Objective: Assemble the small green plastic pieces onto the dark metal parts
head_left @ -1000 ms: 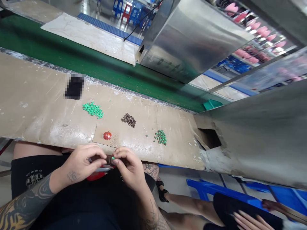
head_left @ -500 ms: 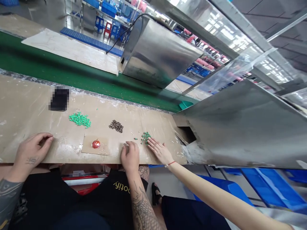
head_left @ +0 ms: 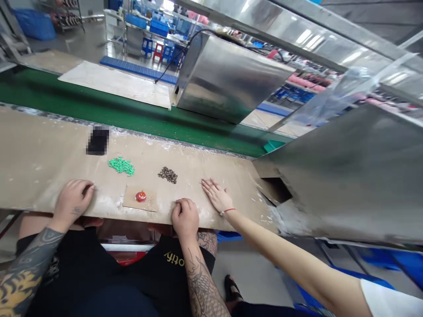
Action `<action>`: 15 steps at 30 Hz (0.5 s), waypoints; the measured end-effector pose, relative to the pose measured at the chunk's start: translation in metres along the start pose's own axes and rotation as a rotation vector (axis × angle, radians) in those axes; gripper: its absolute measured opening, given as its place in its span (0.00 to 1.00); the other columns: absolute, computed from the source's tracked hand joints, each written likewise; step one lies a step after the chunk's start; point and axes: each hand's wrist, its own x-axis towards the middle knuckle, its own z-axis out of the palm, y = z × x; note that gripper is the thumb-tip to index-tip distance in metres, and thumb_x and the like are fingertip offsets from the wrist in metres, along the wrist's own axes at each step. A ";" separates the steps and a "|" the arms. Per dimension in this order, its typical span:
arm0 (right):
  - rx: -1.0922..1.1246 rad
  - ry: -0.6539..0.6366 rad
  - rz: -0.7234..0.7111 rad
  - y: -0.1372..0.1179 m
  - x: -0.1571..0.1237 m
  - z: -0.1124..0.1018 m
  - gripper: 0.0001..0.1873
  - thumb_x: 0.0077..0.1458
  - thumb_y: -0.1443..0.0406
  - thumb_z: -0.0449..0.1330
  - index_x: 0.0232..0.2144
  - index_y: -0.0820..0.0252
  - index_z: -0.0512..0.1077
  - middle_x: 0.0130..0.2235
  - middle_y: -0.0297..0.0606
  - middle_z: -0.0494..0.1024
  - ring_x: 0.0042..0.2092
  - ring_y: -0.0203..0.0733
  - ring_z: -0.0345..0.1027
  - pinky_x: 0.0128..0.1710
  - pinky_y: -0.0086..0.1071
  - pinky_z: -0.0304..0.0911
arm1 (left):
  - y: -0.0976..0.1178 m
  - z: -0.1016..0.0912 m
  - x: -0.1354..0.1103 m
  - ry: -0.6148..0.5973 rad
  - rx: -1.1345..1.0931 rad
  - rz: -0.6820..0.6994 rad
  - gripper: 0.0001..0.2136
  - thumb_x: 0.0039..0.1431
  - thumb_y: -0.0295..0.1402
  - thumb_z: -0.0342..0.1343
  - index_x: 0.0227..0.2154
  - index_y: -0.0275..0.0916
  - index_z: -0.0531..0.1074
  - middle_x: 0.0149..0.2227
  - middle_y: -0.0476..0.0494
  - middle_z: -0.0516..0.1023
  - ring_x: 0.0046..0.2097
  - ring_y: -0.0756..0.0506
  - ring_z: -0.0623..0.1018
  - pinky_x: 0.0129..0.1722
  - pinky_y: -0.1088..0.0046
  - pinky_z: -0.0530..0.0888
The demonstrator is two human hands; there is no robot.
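Note:
My left hand (head_left: pixel 72 199) rests on the brown worktable (head_left: pixel 39 167) near its front edge, fingers loosely curled, nothing visible in it. My right hand (head_left: pixel 185 216) lies at the table's front edge with the fingers curled under in a loose fist; whether it holds anything is hidden. Between my hands a small red round piece (head_left: pixel 141 196) sits on a cardboard square (head_left: pixel 132 203). Farther back lie a pile of green beads (head_left: pixel 121 166) and a pile of dark beads (head_left: pixel 168 175). A co-worker's hand (head_left: pixel 214 195) lies flat on the table just right of my right hand.
A blurred dark object (head_left: pixel 98 140) lies at the table's back edge. A green conveyor belt (head_left: pixel 99 114) runs behind the table. A metal housing (head_left: pixel 228 83) stands over the belt, and a large metal hood (head_left: pixel 357 176) with a dark opening (head_left: pixel 277 189) is on the right.
My hands parted from my lap and came to rest on the table edge. The co-worker's hand reached in and now covers the spot where the small green pile lay.

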 end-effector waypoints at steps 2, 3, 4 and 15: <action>-0.094 0.096 0.002 -0.003 -0.012 0.015 0.08 0.62 0.71 0.57 0.33 0.54 0.73 0.37 0.43 0.75 0.43 0.50 0.68 0.40 0.40 0.63 | -0.005 0.001 0.001 0.045 -0.008 -0.006 0.13 0.70 0.37 0.47 0.41 0.36 0.75 0.44 0.36 0.81 0.49 0.36 0.77 0.54 0.59 0.70; -0.131 0.119 -0.001 -0.004 -0.014 0.018 0.08 0.61 0.71 0.57 0.33 0.54 0.73 0.37 0.43 0.74 0.44 0.51 0.67 0.41 0.42 0.62 | -0.007 0.002 -0.001 0.075 -0.022 -0.004 0.13 0.70 0.37 0.47 0.41 0.35 0.75 0.45 0.35 0.81 0.49 0.35 0.76 0.55 0.58 0.69; -0.164 0.130 -0.006 -0.003 -0.015 0.018 0.08 0.60 0.71 0.57 0.33 0.54 0.73 0.37 0.44 0.74 0.43 0.51 0.67 0.42 0.43 0.62 | -0.008 0.003 -0.006 0.092 -0.028 0.000 0.13 0.70 0.36 0.47 0.41 0.34 0.75 0.46 0.32 0.80 0.50 0.35 0.76 0.57 0.56 0.68; -0.486 0.084 0.020 0.012 -0.011 0.017 0.11 0.52 0.73 0.52 0.32 0.58 0.73 0.36 0.44 0.77 0.42 0.50 0.67 0.45 0.42 0.61 | 0.113 0.167 -0.137 -0.684 -0.004 0.261 0.26 0.55 0.40 0.68 0.53 0.34 0.73 0.51 0.30 0.77 0.53 0.33 0.77 0.50 0.52 0.76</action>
